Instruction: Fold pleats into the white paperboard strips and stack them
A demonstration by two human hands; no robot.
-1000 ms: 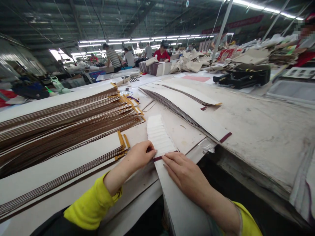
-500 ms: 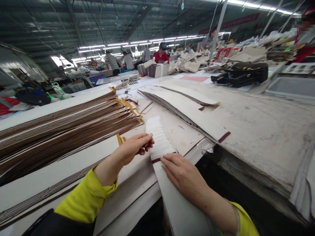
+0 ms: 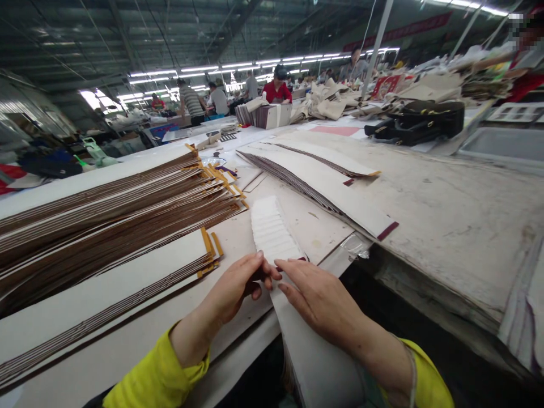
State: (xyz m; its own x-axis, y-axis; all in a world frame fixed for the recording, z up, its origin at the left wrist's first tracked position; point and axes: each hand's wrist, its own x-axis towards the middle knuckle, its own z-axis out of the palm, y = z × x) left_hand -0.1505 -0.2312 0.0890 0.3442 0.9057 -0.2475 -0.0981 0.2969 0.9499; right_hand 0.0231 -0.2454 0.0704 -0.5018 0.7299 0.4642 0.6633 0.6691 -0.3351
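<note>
- The long white strip [image 3: 317, 362] lies in front of me, running from the near edge of the worktop [image 3: 446, 221] toward my body, with layered edges visible beneath it.
- My right hand [image 3: 321, 297] rests nearly flat on the strip, fingers extended and gripping nothing, tips beside the dark band [image 3: 302, 259] at its far end.
- My left hand [image 3: 238, 283] is loosely curled, its fingertips close to my right ones at that band; I can't tell whether it pinches anything.
- The ribbed white piece [image 3: 272, 226] lies just past the band; how the two meet is hidden under my fingers.
- To work well here, I'd say the right palm should press evenly, so the strip can't skid or buckle.
- The left fingertips should do the fine work, lightly, square to the band.
- I'd want the band straight across, without a crease.
- My left forearm should clear the yellow-tipped strips [image 3: 106, 277]; a sleeve could drag them.
</note>
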